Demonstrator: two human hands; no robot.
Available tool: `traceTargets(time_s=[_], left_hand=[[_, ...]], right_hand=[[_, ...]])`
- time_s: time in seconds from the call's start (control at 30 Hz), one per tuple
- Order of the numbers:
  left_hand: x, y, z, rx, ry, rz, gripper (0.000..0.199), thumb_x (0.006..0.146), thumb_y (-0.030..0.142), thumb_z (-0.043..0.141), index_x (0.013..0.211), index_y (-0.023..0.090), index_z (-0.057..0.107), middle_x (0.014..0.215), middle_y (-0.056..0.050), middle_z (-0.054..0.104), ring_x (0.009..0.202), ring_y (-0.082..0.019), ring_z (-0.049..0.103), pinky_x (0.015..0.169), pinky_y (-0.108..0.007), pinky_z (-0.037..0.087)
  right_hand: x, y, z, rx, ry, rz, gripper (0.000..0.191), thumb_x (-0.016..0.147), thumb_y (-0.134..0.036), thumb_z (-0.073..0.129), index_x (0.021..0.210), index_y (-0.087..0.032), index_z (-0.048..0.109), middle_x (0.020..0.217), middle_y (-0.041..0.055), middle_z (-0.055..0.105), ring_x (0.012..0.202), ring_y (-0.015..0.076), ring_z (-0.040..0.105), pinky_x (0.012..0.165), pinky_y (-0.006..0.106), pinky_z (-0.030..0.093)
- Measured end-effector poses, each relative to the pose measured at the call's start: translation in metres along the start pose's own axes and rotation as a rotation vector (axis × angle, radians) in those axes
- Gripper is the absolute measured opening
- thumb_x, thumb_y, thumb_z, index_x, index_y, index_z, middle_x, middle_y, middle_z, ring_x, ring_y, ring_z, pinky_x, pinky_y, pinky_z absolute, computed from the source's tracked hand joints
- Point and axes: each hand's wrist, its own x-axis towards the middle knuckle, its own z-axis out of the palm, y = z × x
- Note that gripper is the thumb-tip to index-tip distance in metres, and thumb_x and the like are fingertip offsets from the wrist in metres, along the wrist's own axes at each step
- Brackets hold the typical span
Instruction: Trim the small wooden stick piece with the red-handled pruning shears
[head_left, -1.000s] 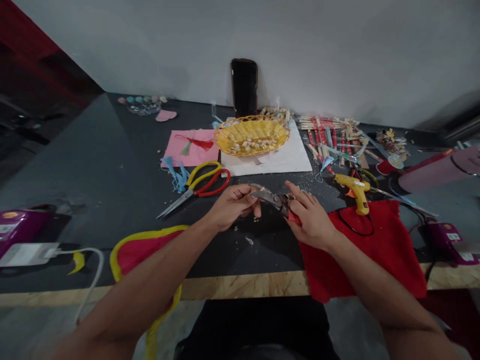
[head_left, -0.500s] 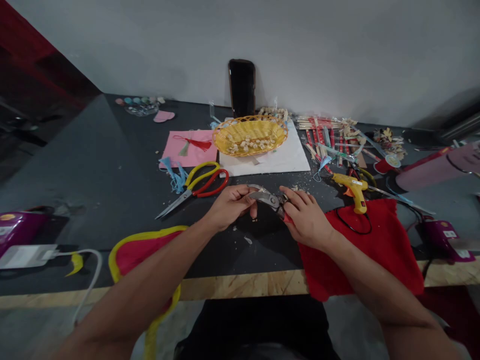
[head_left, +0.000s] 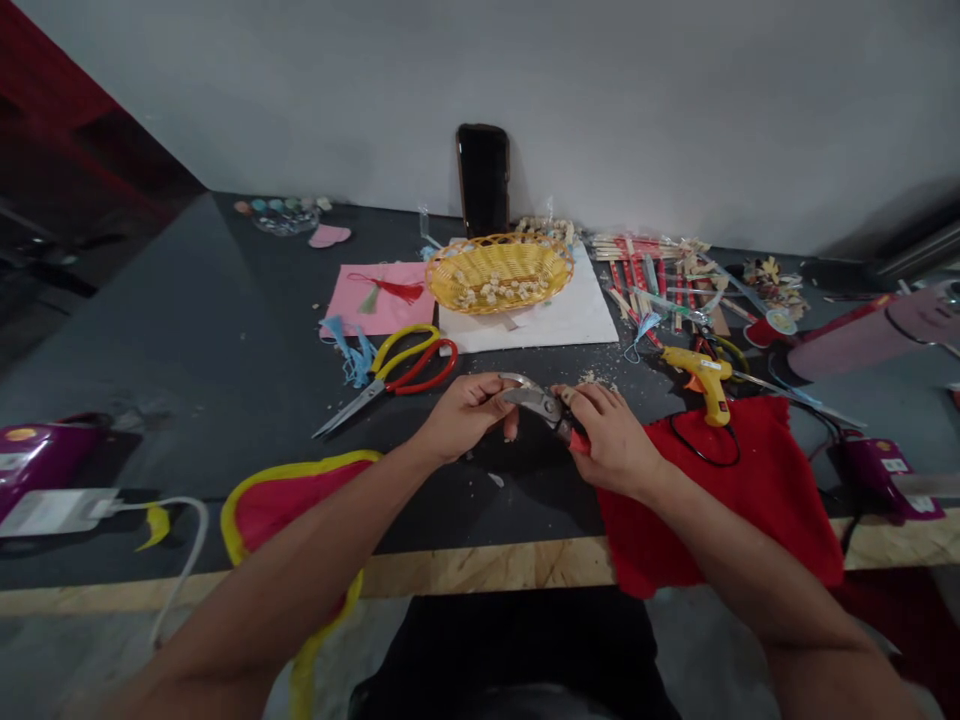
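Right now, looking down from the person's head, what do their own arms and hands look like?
These are human arms, not machine ones. The left arm and right arm have bare forearms, without sleeves, cables or printed markings. The left hand and right hand wear no gloves, and no watch shows on either wrist. Any ring on the fingers is too small to tell.

Bare hands and slim, bare forearms show above plain black clothing over the lap.
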Motion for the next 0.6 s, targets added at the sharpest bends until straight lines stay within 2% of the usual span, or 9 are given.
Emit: traceTargets(time_s=[0.13,0.23,0.33,0.47,0.6], left_hand=[[-0.0008,-0.0018,0.0013,-0.001,0.007,-0.019,0.035,0.078,0.045,0.068,0.064,0.014,0.062,0.05,-0.002,0.058,0.045,-0.009,0.046,0.045,-0.021,0.03],[0.001,-0.0024,0.0014,-0.023,0.008,-0.014,0.034,0.079,0.046,0.068,0.076,0.012,0.067,0.055,-0.003,0.064,0.042,-0.007,0.04,0.043,-0.02,0.027],[0.0038,-0.0014,0.0014,-0.056,0.061,0.007,0.034,0.074,0.042,0.074,0.088,0.012,0.067,0.067,-0.005,0.069,0.043,-0.005,0.04,0.042,-0.019,0.028],[0.0052,-0.0002,0.0012,-0.093,0.132,0.02,0.031,0.071,0.037,0.077,0.084,0.012,0.066,0.07,-0.004,0.069,0.044,-0.005,0.043,0.041,-0.019,0.032],[0.0041,0.0007,0.0002,-0.141,0.092,-0.029,0.034,0.07,0.04,0.079,0.079,0.01,0.065,0.067,-0.006,0.07,0.039,-0.003,0.039,0.038,-0.018,0.026]], right_hand=[[-0.0002,-0.0013,0.0035,0.01,0.009,0.04,0.051,0.079,-0.017,0.05,0.13,-0.016,0.051,0.119,0.0141,0.059,0.112,0.0282,0.053,0.093,0.044,0.046],[0.0006,-0.0036,0.0038,-0.017,0.026,0.08,0.051,0.078,-0.017,0.05,0.129,-0.017,0.052,0.12,0.0146,0.06,0.109,0.0292,0.055,0.091,0.045,0.047],[0.0016,-0.005,0.0028,-0.035,0.053,0.115,0.055,0.078,-0.016,0.05,0.133,-0.017,0.049,0.124,0.015,0.058,0.111,0.0299,0.054,0.091,0.046,0.047],[0.0018,-0.0039,0.0014,-0.046,0.034,0.105,0.063,0.078,-0.015,0.05,0.141,-0.016,0.041,0.132,0.0157,0.055,0.119,0.0306,0.05,0.095,0.048,0.045],[0.0006,-0.0007,-0.0004,-0.019,-0.011,0.071,0.068,0.079,-0.018,0.052,0.145,-0.017,0.034,0.142,0.0134,0.048,0.126,0.0293,0.045,0.101,0.048,0.041]])
